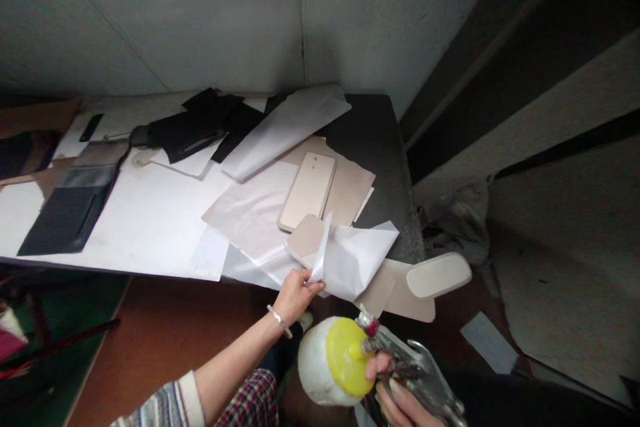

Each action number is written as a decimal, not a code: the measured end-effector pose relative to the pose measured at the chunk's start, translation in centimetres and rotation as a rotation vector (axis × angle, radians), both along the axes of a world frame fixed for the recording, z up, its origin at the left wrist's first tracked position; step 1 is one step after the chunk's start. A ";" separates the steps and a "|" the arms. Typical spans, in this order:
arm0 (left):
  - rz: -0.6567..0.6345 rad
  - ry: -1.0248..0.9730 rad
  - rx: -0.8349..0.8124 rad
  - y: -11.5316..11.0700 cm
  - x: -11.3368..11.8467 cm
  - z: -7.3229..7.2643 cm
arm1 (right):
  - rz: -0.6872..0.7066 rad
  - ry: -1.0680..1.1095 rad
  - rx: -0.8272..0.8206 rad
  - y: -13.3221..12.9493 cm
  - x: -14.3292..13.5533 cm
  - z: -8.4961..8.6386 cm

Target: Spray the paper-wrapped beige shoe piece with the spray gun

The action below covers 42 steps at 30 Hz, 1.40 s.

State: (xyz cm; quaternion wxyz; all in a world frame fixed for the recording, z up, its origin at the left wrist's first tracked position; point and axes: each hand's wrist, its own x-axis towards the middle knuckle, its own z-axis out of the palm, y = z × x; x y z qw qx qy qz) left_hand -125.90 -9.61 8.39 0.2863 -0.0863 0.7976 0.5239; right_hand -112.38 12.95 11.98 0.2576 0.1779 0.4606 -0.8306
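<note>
My left hand [296,293] pinches the near edge of a thin white sheet [355,257], which is folded up and partly covers a beige rounded piece [306,238]. My right hand [397,390] is wrapped round a metal spray gun [417,367] in front of the table edge. Joined to the gun is a white cup with a yellow lid [345,360], tilted on its side. Just beyond the left hand lies a cream rectangular panel [309,191] with two small holes. More beige pieces [400,290] and a pale oval piece [439,275] stick out over the table's near right edge.
Black pieces [185,130] and a dark flat pouch-like piece [65,217] lie on white sheets [155,227] to the left. A rolled translucent sheet [290,130] lies toward the wall [200,20]. A plastic bag [463,223] and a loose sheet [490,341] are at the right.
</note>
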 end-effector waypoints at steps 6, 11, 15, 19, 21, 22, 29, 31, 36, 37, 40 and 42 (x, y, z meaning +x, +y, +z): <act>-0.014 -0.246 0.493 0.1 -0.7 2.3 | 0.005 0.067 0.006 -0.6 -1.6 -1.0; -0.001 -0.380 0.665 -0.2 -1.4 4.1 | 0.045 0.056 0.021 -0.8 -2.5 -2.5; 0.002 -0.414 0.647 -0.4 -2.1 3.7 | 0.086 0.066 0.049 -0.8 -3.1 -3.0; 0.058 -0.479 0.629 -0.4 -2.5 2.6 | 0.091 0.061 0.066 -0.9 -3.5 -3.2; 0.036 -0.465 0.583 -0.4 -2.6 2.4 | 0.103 0.062 0.085 -0.9 -3.6 -3.3; 0.019 -0.458 0.565 -0.4 -2.6 2.4 | 0.111 0.063 0.095 -0.9 -3.6 -3.4; 0.013 -0.510 0.572 -0.1 -3.1 2.4 | 0.151 0.019 0.129 -0.8 -3.8 -3.5; 0.013 -0.509 0.543 0.0 -3.3 2.1 | 0.138 0.006 0.135 -1.0 -3.9 -3.3; 0.014 -0.503 0.509 0.2 -3.8 1.9 | 0.070 0.006 0.146 -1.5 -4.2 -2.8; 0.013 -0.499 0.509 0.3 -3.9 2.0 | 0.055 0.005 0.143 -1.6 -4.3 -2.8; 0.005 -0.476 0.513 0.4 -4.1 2.2 | 0.019 -0.003 0.131 -1.7 -4.4 -2.8; -0.006 -0.460 0.516 0.4 -4.1 2.4 | 0.027 -0.006 0.132 -1.7 -4.5 -2.8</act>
